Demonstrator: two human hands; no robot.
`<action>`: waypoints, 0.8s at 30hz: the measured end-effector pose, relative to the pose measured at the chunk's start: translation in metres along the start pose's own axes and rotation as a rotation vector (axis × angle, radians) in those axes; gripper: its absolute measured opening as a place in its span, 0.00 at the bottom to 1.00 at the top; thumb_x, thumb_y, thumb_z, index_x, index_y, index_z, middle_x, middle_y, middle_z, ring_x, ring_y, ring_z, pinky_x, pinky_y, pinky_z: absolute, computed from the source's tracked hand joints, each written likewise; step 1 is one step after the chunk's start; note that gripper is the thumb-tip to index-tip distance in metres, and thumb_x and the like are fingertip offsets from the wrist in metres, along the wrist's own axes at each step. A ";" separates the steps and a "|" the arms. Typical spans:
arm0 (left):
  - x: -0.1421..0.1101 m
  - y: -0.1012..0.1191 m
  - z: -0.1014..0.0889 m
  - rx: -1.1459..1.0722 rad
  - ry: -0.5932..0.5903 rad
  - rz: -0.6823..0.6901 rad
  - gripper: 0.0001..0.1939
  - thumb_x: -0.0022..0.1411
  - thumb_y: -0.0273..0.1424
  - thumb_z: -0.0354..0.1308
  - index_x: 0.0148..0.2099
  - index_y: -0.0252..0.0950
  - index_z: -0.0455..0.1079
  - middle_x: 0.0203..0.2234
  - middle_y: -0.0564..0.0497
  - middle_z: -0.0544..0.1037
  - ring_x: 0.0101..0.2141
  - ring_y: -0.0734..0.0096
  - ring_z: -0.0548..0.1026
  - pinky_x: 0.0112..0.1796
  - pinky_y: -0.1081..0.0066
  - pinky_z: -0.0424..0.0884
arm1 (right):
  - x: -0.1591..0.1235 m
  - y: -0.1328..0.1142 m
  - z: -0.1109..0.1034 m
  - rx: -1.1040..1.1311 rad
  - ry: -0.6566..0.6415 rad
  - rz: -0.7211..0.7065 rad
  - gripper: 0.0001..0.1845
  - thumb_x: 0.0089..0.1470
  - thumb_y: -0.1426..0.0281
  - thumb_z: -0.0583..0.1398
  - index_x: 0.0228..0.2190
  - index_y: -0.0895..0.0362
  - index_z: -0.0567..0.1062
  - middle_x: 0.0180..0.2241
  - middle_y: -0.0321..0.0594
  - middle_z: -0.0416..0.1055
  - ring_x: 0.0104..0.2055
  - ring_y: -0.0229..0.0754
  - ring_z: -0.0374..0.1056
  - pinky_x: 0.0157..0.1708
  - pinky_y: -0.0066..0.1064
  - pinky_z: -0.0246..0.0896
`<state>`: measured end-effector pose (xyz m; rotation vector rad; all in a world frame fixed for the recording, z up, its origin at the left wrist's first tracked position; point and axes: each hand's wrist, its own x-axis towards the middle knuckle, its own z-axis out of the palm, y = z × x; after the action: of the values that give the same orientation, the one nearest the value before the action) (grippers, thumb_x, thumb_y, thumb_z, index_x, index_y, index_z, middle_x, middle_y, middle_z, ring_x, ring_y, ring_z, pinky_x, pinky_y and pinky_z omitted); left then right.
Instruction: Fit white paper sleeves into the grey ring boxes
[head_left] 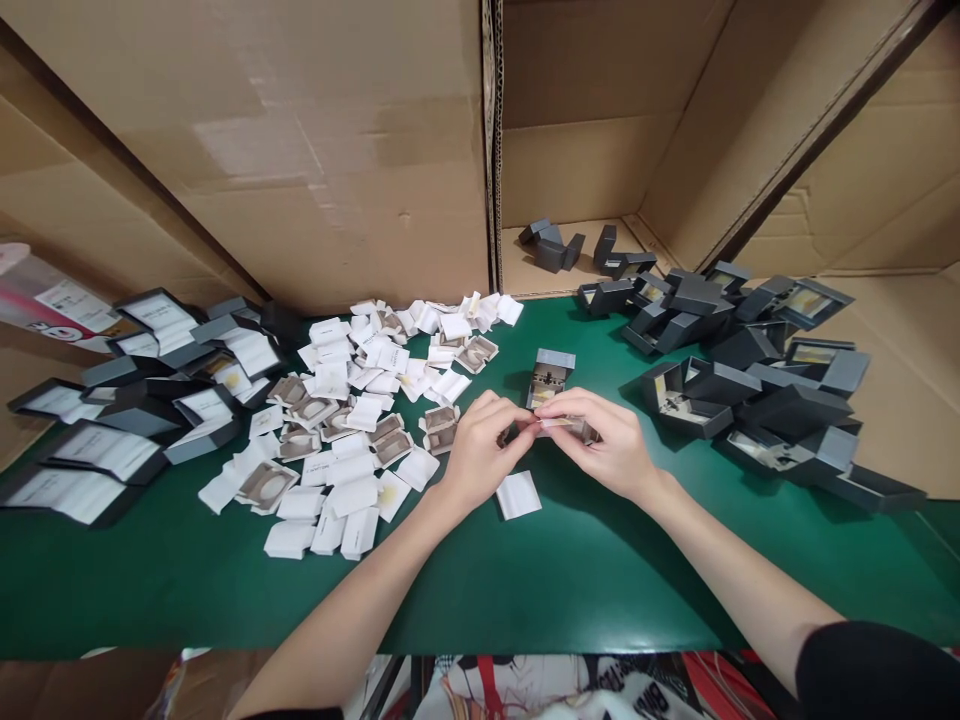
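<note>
My left hand [484, 445] and my right hand [607, 440] meet over the green table, fingers pinched together on a small pale piece [556, 423] with a yellowish strip. Its exact kind is mostly hidden by the fingertips. Just beyond the fingers stands a small dark grey box [555, 362] with its lid up and a patterned inside; its near part is covered by my right hand. A creased white paper insert [518, 495] lies on the table below my hands. Close by on the left is an opened paper insert with a grey inside [440, 428].
Many white paper inserts [349, 470] spread across the left middle of the green table [525, 590]. Dark boxes with white linings [105, 450] pile up at far left, more open dark boxes [780, 400] at right. Cardboard walls [360, 150] rise behind; a pinkish container [52, 295] stands far left.
</note>
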<state>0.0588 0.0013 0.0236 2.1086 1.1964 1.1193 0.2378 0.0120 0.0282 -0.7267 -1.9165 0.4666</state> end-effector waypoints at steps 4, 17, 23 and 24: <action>0.001 0.001 -0.001 -0.057 0.042 -0.051 0.08 0.64 0.32 0.56 0.33 0.37 0.73 0.25 0.52 0.75 0.30 0.69 0.67 0.29 0.70 0.63 | 0.000 0.003 -0.006 -0.023 -0.052 0.122 0.08 0.56 0.75 0.59 0.39 0.53 0.72 0.36 0.42 0.76 0.37 0.43 0.74 0.31 0.34 0.72; -0.006 -0.007 0.004 0.586 -0.209 0.135 0.18 0.64 0.27 0.53 0.57 0.38 0.65 0.59 0.38 0.64 0.55 0.48 0.63 0.46 0.52 0.68 | 0.000 0.030 -0.020 0.228 0.329 0.578 0.14 0.50 0.64 0.66 0.26 0.53 0.66 0.25 0.34 0.70 0.22 0.36 0.67 0.21 0.29 0.66; -0.006 -0.007 0.003 0.568 -0.159 0.120 0.10 0.64 0.23 0.51 0.44 0.37 0.70 0.54 0.41 0.68 0.53 0.51 0.65 0.46 0.54 0.68 | -0.002 0.028 -0.017 0.196 0.129 0.497 0.05 0.53 0.66 0.64 0.31 0.54 0.74 0.29 0.38 0.73 0.30 0.40 0.72 0.32 0.34 0.72; -0.006 -0.007 0.003 0.532 -0.147 0.107 0.08 0.64 0.23 0.51 0.42 0.37 0.70 0.53 0.41 0.68 0.53 0.52 0.65 0.46 0.54 0.68 | -0.002 0.027 -0.016 0.163 0.103 0.459 0.04 0.54 0.67 0.63 0.32 0.54 0.75 0.31 0.39 0.74 0.33 0.41 0.72 0.35 0.35 0.72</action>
<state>0.0559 0.0001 0.0142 2.6207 1.4402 0.7200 0.2611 0.0310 0.0172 -1.0636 -1.5901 0.8412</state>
